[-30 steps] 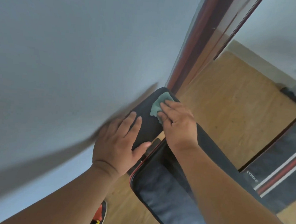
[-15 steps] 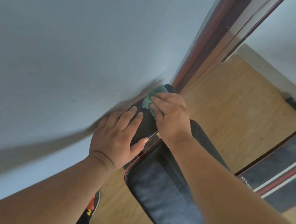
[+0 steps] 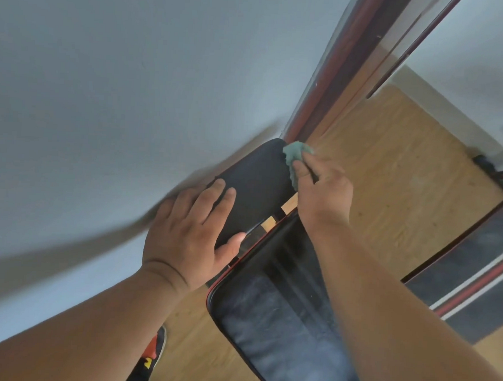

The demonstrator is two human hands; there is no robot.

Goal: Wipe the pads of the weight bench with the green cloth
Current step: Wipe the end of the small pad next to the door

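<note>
Head view looks down along a weight bench on a light wooden floor (image 3: 391, 174), close to a grey-white wall (image 3: 133, 82). Left hand (image 3: 189, 233) lies flat, fingers straight, on the small black pad (image 3: 259, 179). Right hand (image 3: 320, 188) grips the green cloth (image 3: 294, 156) at this pad's far right edge. The long pad (image 3: 280, 331) has red piping.

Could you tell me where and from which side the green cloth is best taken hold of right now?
Take the green cloth at its bunched far end, coming from above the far pad. That end sticks out past the right hand, which presses the rest at the pad's right edge; the left hand lies flat on the near side.
</note>
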